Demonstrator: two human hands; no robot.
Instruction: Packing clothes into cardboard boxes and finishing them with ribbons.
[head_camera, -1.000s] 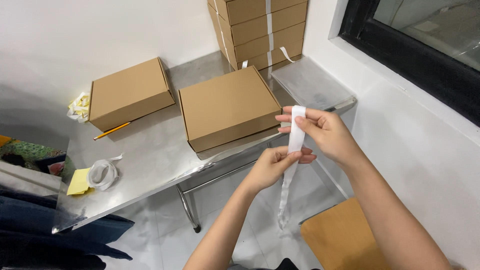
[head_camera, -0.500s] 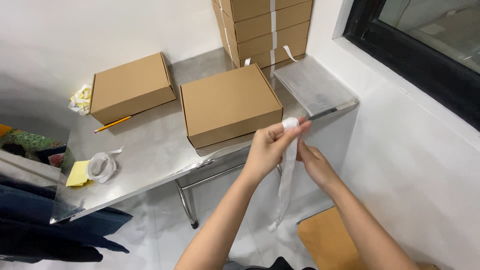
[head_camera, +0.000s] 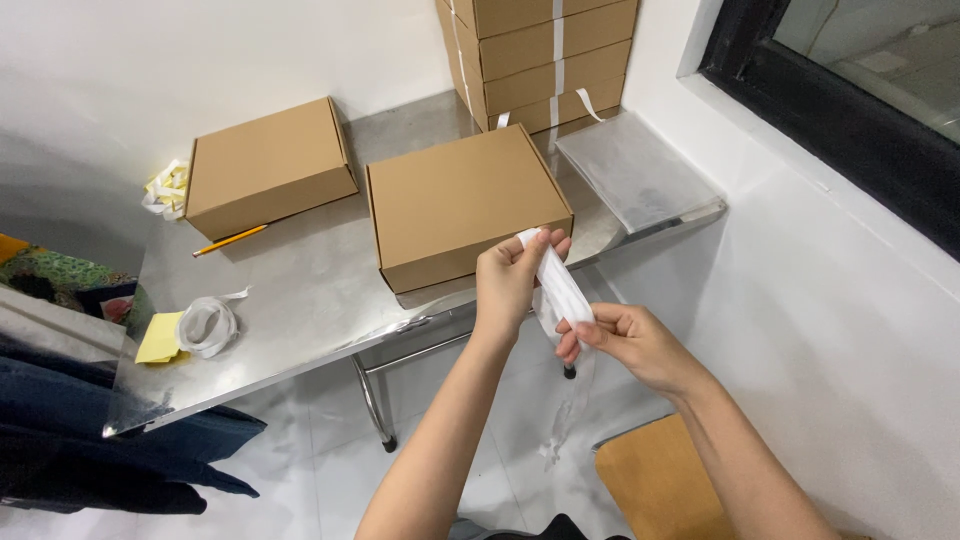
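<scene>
Thin, perhaps papery white strip between hands

Bare steel table is left open left of the near box; behind it, passage is blocked by stacked boxes.

A steel bench with a shiny, scuffed top stands against a plain white wall, its thin metal legs resting on a pale tiled floor. To the right of the bench a second white wall runs forward, carrying a dark-framed window above a white ledge, and soft even light falls across the bench top without hard shadows. Left of the bench's near corner hangs dark blue cloth, and on the floor right of the bench legs lies a flat tan board.
</scene>
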